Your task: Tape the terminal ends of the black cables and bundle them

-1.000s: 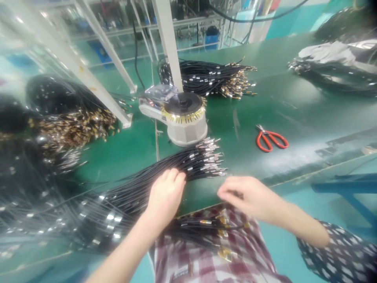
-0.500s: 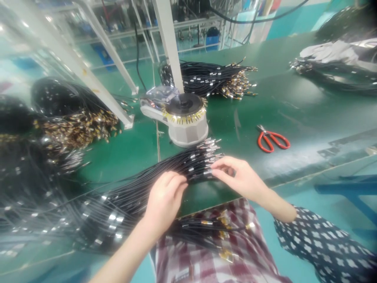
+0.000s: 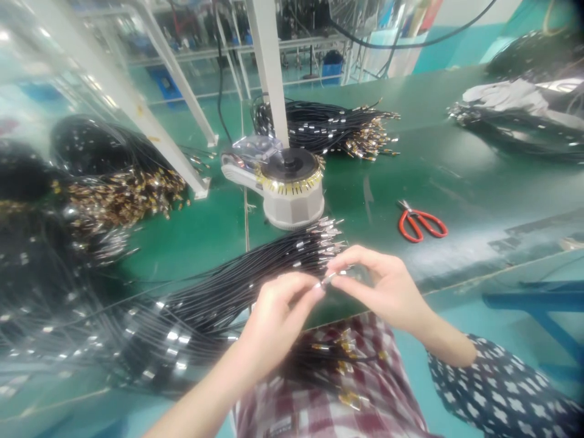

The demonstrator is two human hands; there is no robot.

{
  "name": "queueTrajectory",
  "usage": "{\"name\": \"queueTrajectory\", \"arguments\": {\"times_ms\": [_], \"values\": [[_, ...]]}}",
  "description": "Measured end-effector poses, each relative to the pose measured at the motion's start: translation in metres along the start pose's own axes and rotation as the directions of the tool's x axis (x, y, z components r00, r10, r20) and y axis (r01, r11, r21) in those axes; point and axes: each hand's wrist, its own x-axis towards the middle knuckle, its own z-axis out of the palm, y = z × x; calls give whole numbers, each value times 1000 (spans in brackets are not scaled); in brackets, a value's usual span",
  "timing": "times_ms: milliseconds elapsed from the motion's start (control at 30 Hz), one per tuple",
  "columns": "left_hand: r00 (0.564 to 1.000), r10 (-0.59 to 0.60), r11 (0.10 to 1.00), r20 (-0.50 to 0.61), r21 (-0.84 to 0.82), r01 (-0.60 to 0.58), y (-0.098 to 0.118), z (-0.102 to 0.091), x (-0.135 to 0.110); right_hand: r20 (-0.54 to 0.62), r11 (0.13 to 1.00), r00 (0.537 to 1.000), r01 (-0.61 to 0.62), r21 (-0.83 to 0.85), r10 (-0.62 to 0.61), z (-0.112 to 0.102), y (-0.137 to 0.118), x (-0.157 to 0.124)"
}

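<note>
A long bundle of thin black cables point(image 3: 255, 271) with silver tips lies across the green table point(image 3: 456, 164), its ends fanned out near the table's front edge. Both hands meet just in front of those ends. My left hand point(image 3: 276, 316) pinches one cable's silver tip point(image 3: 326, 281) between thumb and fingers. My right hand point(image 3: 381, 286) pinches the same tip from the other side, fingers closed on it. More cables with gold connectors point(image 3: 340, 359) lie on my lap over a plaid cloth.
A white round tape dispenser point(image 3: 289, 185) stands behind the bundle. Red scissors point(image 3: 422, 222) lie to the right. Another cable pile point(image 3: 333, 125) is at the back, gold-tipped heaps point(image 3: 118, 198) at the left, a dark cable mass point(image 3: 520, 115) at the far right. White frame posts rise nearby.
My right hand came in from the table edge to the cable ends. My left hand lifted off the bundle, and both now pinch one tip together.
</note>
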Motion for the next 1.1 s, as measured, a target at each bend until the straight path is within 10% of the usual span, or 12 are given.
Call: {"name": "queueTrajectory", "arguments": {"times_ms": [367, 667, 800, 933, 1100], "values": [[995, -3, 910, 100, 414, -39, -51, -54, -65, 71, 976, 983, -177, 125, 169, 9, 8, 2], [951, -171, 984, 258, -7, 179, 0, 8, -30, 361, 953, 909, -271, 138, 206, -10, 11, 2], [992, -72, 976, 106, 214, 48, -13, 23, -13, 40, 934, 934, -355, -29, 356, -43, 40, -8], [987, 161, 781, 10, 610, -134, -26, 30, 11, -117, 907, 911, -407, -109, 395, -51, 58, -15], [987, 75, 463, 145, 871, -163, -24, 34, 32, -110, 917, 934, -356, -183, 340, -46, 58, -15]]}}
